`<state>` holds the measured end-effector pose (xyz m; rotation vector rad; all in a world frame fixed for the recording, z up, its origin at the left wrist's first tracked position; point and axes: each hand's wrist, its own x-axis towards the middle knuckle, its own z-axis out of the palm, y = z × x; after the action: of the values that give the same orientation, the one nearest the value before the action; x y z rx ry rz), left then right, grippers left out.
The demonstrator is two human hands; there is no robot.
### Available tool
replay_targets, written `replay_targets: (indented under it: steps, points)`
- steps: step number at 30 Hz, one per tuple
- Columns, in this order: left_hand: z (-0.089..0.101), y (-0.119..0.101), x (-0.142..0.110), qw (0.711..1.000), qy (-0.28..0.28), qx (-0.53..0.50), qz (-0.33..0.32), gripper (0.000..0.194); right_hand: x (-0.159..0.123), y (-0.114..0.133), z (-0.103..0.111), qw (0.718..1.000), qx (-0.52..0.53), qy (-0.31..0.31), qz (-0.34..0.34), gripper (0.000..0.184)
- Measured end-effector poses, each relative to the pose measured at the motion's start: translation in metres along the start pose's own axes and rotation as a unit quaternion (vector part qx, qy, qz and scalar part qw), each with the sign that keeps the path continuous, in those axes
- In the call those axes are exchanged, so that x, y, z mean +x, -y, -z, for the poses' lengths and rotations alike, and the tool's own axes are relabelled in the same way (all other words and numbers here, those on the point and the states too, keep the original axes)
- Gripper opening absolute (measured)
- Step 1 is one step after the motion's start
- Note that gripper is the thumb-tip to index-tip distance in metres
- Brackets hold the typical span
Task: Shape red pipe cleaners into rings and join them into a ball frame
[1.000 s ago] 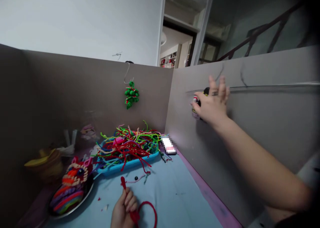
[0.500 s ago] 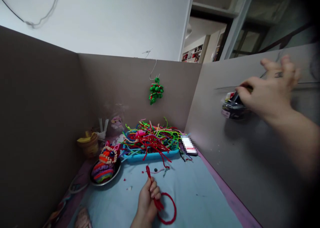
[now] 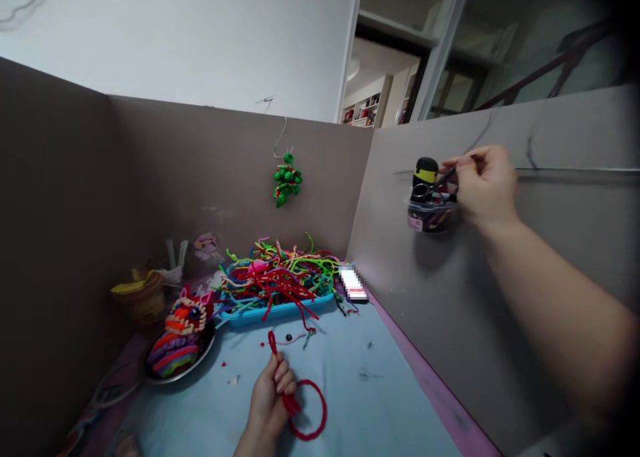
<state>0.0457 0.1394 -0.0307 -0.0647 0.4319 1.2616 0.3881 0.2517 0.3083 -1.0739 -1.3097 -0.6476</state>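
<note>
My left hand (image 3: 273, 393) is closed around a red pipe cleaner (image 3: 324, 410). A small bent loop of it sticks up above the thumb, and a wide ring curves out to the right of the fist. At the right wall, my right hand (image 3: 487, 180) pinches dark scissors (image 3: 423, 191) over a clear plastic cup (image 3: 431, 218) fixed to the wall. One round finger loop of the scissors shows; the gripped end is hidden by the fingers. A black item with a yellow band (image 3: 426, 171) stands in the cup.
A blue tray (image 3: 280, 315) heaped with colourful pipe cleaners stands at the back, beside a phone (image 3: 353, 285). Left of it, a metal bowl (image 3: 173, 377) holds a striped pipe-cleaner figure (image 3: 183, 337). A green ornament (image 3: 288, 182) hangs from a wire. Grey panels stand around the table.
My right hand has turned and closed in at the wall cup, with the scissors now showing in its fingers. The view has swung right; my left hand keeps its grip on the red pipe cleaner.
</note>
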Motion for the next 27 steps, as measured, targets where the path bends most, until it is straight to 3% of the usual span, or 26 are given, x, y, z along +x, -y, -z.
replay_targets:
  steps: [4,6,9,11,13,15,18,20,23,25,26,27]
  points:
    - [-0.003,-0.002,-0.001,1.000,0.000,0.000,0.003,0.025,-0.002,0.026,0.013,0.970,0.223,-0.094,0.020,0.007]
    - [-0.003,-0.003,-0.001,1.000,0.000,0.002,0.003,0.025,-0.011,0.045,0.019,0.955,0.281,-0.093,0.012,0.005]
    - [-0.003,-0.002,-0.001,1.000,0.008,0.020,0.000,0.022,-0.048,0.069,0.020,0.937,0.347,-0.006,-0.039,0.008]
    - [-0.005,0.002,-0.002,0.998,0.016,0.054,-0.014,0.021,-0.091,0.077,0.013,0.905,0.398,0.109,-0.106,0.015]
    - [-0.010,0.008,-0.006,0.993,0.010,0.105,-0.042,0.017,-0.148,0.082,0.003,0.833,0.435,0.262,-0.218,0.022]
    - [-0.015,0.017,-0.012,0.985,0.000,0.161,-0.069,0.008,-0.210,0.089,-0.009,0.759,0.431,0.363,-0.326,0.032]
    - [-0.020,0.032,-0.020,0.970,0.025,0.236,-0.046,0.023,-0.288,0.103,-0.025,0.684,0.402,0.417,-0.444,0.037]
    - [-0.019,0.040,-0.022,0.960,0.036,0.277,-0.009,0.032,-0.315,0.108,-0.033,0.662,0.398,0.424,-0.472,0.036]
    - [-0.016,0.044,-0.022,0.953,0.029,0.301,-0.015,0.030,-0.319,0.088,-0.029,0.684,0.369,0.491,-0.393,0.035]
    - [-0.017,0.040,-0.021,0.955,0.019,0.287,-0.069,0.023,-0.313,0.054,-0.009,0.747,0.291,0.504,-0.321,0.032]
    - [-0.020,0.036,-0.020,0.956,0.013,0.276,-0.099,0.020,-0.312,0.035,0.007,0.787,0.226,0.482,-0.313,0.029]
    - [-0.022,0.032,-0.020,0.956,0.007,0.268,-0.122,0.019,-0.314,0.016,0.026,0.805,0.159,0.480,-0.309,0.025]
